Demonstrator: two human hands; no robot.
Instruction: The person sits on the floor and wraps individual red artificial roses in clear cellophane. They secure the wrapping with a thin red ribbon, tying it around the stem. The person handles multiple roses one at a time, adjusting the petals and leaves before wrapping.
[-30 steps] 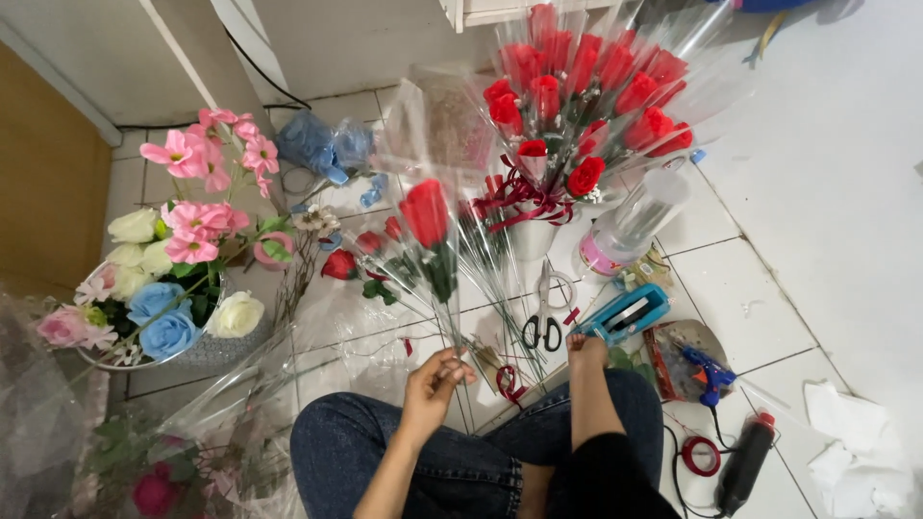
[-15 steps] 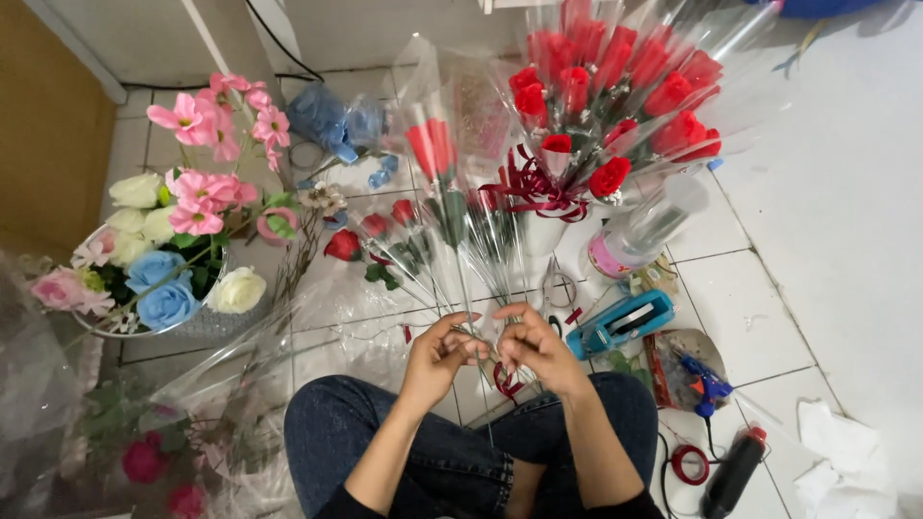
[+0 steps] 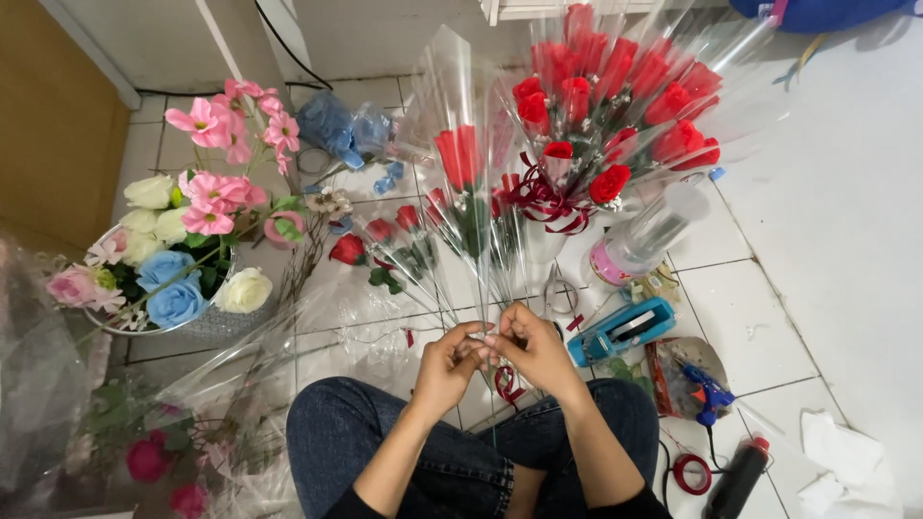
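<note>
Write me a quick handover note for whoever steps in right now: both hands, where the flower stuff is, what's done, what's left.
Left hand and right hand: together over the lap, pinching the stem end of a cellophane-wrapped red rose held upright.
Done: a bunch of wrapped roses with dark red ribbon stands behind.
Left: a few red roses lie loose on the floor tiles.
Nearby: scissors, blue tape dispenser, glue gun to the right; bowl of mixed flowers to the left.

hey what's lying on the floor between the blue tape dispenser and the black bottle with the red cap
In the head view, a blue glue gun lies between the blue tape dispenser and the black bottle, resting partly on a brownish plate. A red tape roll sits beside the bottle.
</note>
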